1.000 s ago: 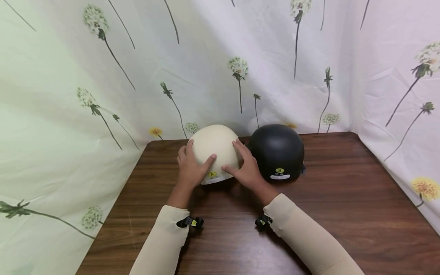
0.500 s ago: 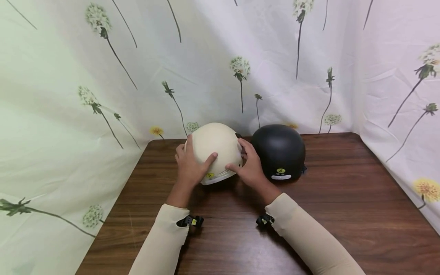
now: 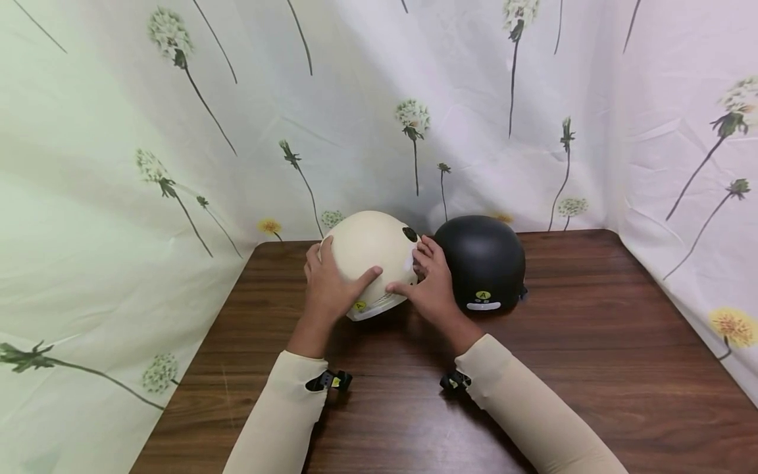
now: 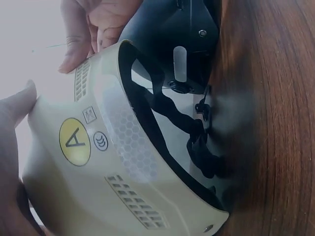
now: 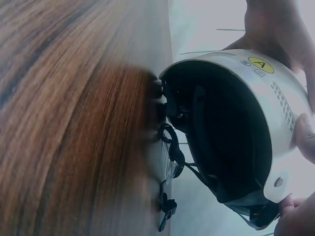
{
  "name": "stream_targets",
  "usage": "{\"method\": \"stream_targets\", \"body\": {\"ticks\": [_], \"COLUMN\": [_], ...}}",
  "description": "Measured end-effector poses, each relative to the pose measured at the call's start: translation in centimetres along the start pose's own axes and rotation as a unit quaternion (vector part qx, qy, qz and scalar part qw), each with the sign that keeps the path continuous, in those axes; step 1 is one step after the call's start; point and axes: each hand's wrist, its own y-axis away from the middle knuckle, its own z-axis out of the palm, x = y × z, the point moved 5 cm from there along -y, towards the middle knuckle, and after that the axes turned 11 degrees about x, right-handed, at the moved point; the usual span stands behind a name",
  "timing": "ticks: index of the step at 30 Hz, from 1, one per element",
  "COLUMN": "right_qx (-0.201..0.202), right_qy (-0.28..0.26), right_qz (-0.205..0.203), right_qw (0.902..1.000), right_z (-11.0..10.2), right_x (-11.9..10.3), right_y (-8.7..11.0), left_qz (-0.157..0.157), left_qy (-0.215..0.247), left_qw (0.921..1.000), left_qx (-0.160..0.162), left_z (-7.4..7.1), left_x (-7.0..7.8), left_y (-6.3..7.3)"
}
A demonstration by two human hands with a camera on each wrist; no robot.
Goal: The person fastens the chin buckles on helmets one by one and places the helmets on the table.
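A cream helmet (image 3: 370, 247) is tilted between my two hands, its near rim raised off the wooden table. My left hand (image 3: 326, 289) grips its left side, thumb across the shell. On the right side my right hand (image 3: 435, 283) holds it, with the thumb near the rim and the fingers bent at the edge. A yellow "A" sticker (image 4: 75, 141) and a reflective strip (image 4: 130, 135) mark the shell. In the right wrist view the dark lining (image 5: 226, 128) shows, and the black chin strap (image 5: 172, 147) hangs down to the table.
A black helmet (image 3: 482, 257) rests rim-down just right of the cream one, close to my right hand. The brown wooden table (image 3: 592, 342) ends at a flower-printed cloth (image 3: 355, 145) behind and on both sides.
The cream helmet has turned clockwise seen from above: its yellow sticker has shifted left and a black oval has appeared at its right. My right hand's fingers have moved slightly right and bent more.
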Motion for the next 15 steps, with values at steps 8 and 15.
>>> {"method": "stream_targets", "body": {"ticks": [8, 15], "right_qx": [0.002, -0.018], "right_qy": [0.017, 0.023], "right_qz": [-0.017, 0.023], "right_qw": [0.9997, 0.9993], "right_z": [0.17, 0.13], "right_x": [-0.23, -0.1], "right_y": [-0.08, -0.05], "left_qz": [0.001, -0.002], "left_qy": [-0.005, -0.002], "left_qw": [1.0, 1.0], "left_qx": [0.005, 0.007], "left_z": [-0.16, -0.29], "left_x": [-0.1, -0.36], "left_y": [-0.01, 0.02]}}
